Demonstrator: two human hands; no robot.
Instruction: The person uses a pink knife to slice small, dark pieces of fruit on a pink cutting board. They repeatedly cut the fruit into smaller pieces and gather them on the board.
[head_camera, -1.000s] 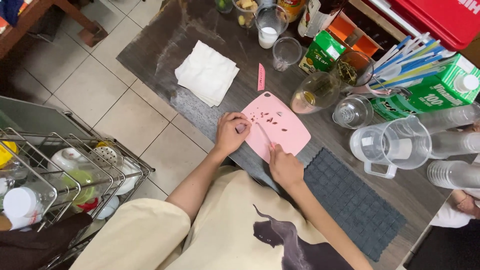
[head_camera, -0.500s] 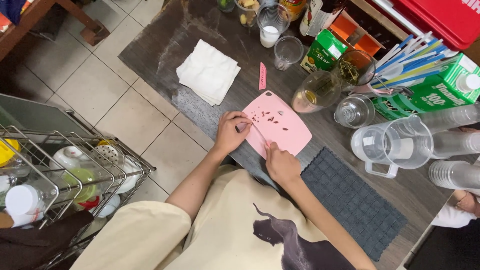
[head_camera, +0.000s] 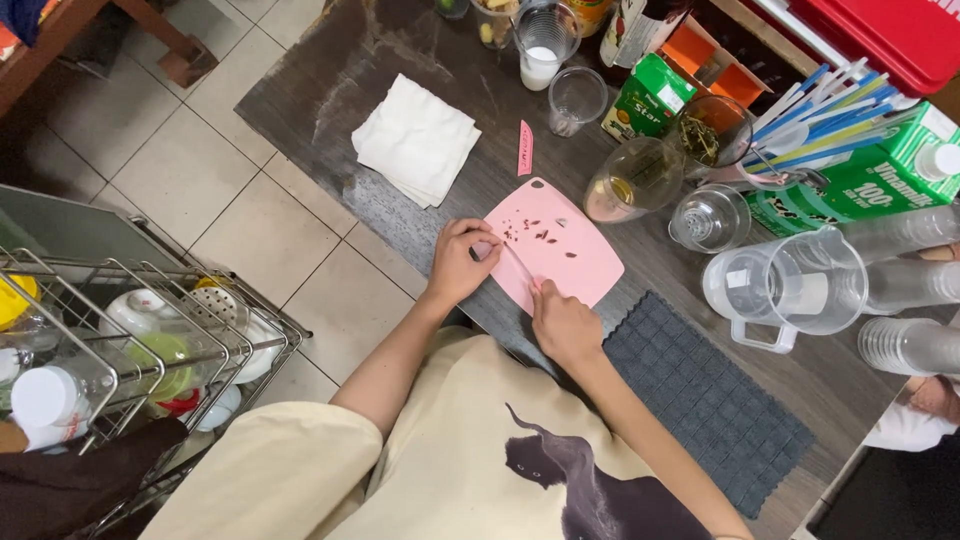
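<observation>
1. At nine o'clock in the overhead view, a wire dish rack (head_camera: 120, 350) stands on the tiled floor, holding white and green bowls and cups.
2. At eleven o'clock, a stack of white paper napkins (head_camera: 415, 140) lies on the dark wooden counter (head_camera: 330, 70).
3. Just right of the napkins, a small pink knife sheath (head_camera: 524, 148) lies flat on the counter.
4. At the centre, the person's left hand (head_camera: 458, 262) rests on the near-left edge of a pink cutting board (head_camera: 560, 250); its fingers are curled shut, pinching something too small to tell.
5. Small dark red bits (head_camera: 535, 235) are scattered across the middle of the board.
6. At six o'clock from the board, the right hand (head_camera: 565, 325) is closed around the handle of a thin knife (head_camera: 520, 268), whose blade points up toward the left fingertips and lies on the board.
7. At five o'clock, a dark grey waffle-textured mat (head_camera: 700, 400) lies just beside the board.
8. At twelve o'clock, a glass of milk (head_camera: 540, 50) and an empty clear cup (head_camera: 577, 98) stand apart from the board.
9. At two o'clock, a round glass jug (head_camera: 630, 180) stands near the board's far-right corner.
10. At three o'clock, a clear plastic pitcher (head_camera: 790, 285) stands beside stacked clear cups (head_camera: 910, 285).
</observation>
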